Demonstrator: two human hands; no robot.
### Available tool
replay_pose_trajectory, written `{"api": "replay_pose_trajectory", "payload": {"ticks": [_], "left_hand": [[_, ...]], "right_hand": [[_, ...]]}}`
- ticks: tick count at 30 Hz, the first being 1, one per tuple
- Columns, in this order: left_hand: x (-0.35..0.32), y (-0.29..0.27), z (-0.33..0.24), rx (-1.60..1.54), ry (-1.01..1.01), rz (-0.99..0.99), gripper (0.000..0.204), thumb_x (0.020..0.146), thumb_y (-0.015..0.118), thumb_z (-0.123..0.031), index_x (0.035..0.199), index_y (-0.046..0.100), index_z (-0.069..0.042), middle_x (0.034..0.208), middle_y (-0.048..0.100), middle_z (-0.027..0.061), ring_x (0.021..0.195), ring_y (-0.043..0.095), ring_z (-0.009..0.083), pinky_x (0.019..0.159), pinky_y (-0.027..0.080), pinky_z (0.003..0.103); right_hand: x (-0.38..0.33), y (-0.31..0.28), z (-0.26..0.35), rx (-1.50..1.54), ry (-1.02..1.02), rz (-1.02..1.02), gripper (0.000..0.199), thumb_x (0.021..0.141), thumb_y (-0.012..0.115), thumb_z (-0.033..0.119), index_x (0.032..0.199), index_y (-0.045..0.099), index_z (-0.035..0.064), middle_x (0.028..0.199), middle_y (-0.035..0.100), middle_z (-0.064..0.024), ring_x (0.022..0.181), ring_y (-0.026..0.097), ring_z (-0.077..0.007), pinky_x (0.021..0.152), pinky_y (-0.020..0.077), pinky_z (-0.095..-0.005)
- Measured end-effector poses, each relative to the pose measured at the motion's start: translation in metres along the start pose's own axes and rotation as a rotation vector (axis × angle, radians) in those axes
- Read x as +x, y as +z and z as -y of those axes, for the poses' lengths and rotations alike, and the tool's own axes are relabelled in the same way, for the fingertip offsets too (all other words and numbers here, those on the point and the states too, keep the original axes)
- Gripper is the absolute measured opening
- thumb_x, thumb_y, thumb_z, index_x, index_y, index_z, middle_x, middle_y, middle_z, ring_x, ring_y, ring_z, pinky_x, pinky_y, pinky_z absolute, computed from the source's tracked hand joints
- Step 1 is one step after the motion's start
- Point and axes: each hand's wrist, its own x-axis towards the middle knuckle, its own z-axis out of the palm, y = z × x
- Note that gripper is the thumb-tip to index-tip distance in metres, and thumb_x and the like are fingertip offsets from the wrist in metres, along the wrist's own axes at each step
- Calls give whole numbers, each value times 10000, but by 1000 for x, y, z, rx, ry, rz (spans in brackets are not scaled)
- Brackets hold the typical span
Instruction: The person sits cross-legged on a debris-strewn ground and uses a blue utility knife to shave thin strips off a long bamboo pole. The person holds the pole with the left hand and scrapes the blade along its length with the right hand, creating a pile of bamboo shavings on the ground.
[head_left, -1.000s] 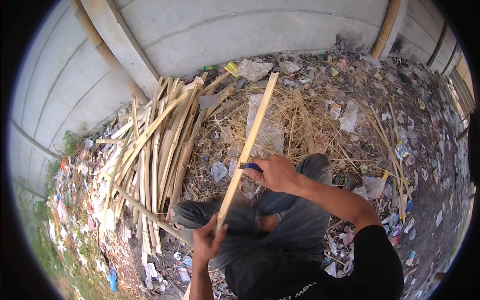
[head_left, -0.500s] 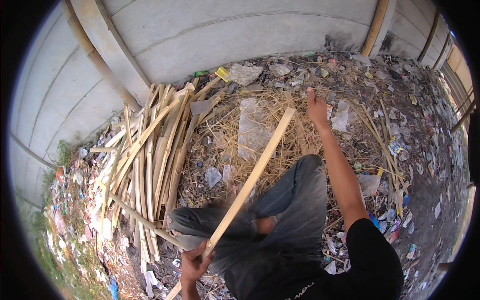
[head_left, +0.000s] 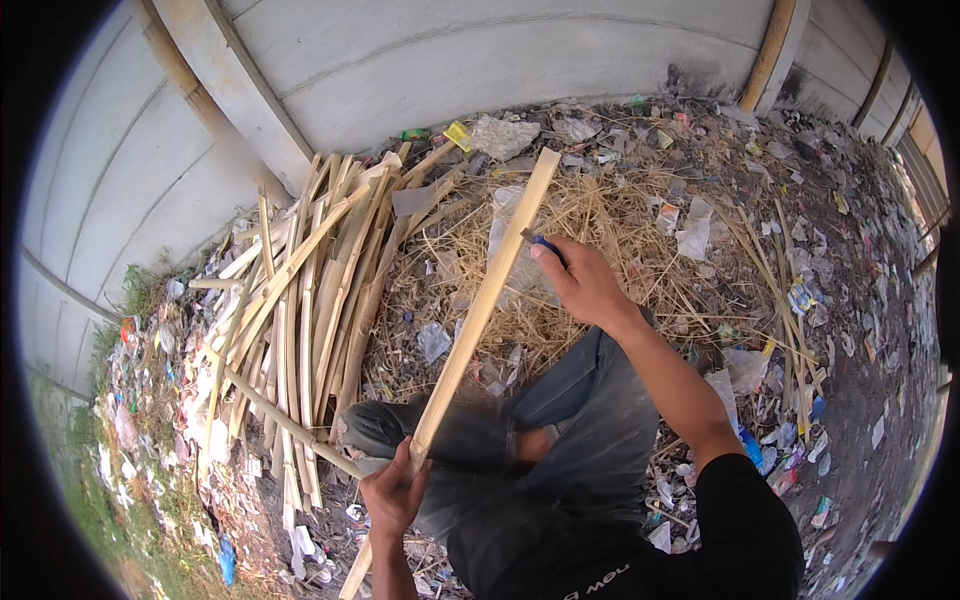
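Observation:
A long pale bamboo slat (head_left: 478, 316) runs from the lower left up toward the wall. My left hand (head_left: 393, 491) grips its lower part, near my knee. My right hand (head_left: 583, 284) is closed on a small knife with a blue handle (head_left: 543, 243), whose blade rests against the slat's right edge, high up. My legs in dark grey trousers (head_left: 590, 430) lie under the slat. The blade itself is mostly hidden by the hand and the slat.
A heap of split bamboo strips (head_left: 310, 300) lies to my left. Dry straw and shavings (head_left: 620, 220) cover the ground ahead. Scattered plastic litter (head_left: 800, 300) spreads to the right. A grey concrete wall (head_left: 480, 60) with a slanted post stands behind.
My right hand swung far out toward the wall half a second ago and has come back onto the slat's upper part. The left hand slid slightly up the slat.

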Motion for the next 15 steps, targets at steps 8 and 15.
{"api": "replay_pose_trajectory", "payload": {"ticks": [8, 15], "left_hand": [[44, 25, -47, -8, -77, -54, 500, 856, 872, -172, 1322, 740, -49, 799, 747, 194, 689, 771, 274, 640, 577, 366], [52, 30, -47, -47, -43, -87, 541, 868, 854, -139, 1374, 704, -22, 778, 722, 185, 642, 706, 190, 636, 541, 342]], "right_hand": [[-95, 71, 80, -147, -212, 491, 507, 1048, 585, 505, 968, 681, 14, 620, 668, -196, 581, 692, -407, 546, 543, -514], [-82, 78, 72, -165, -269, 400, 501, 1039, 594, 516, 1018, 690, 25, 615, 679, -179, 556, 694, -390, 522, 555, -487]]}}
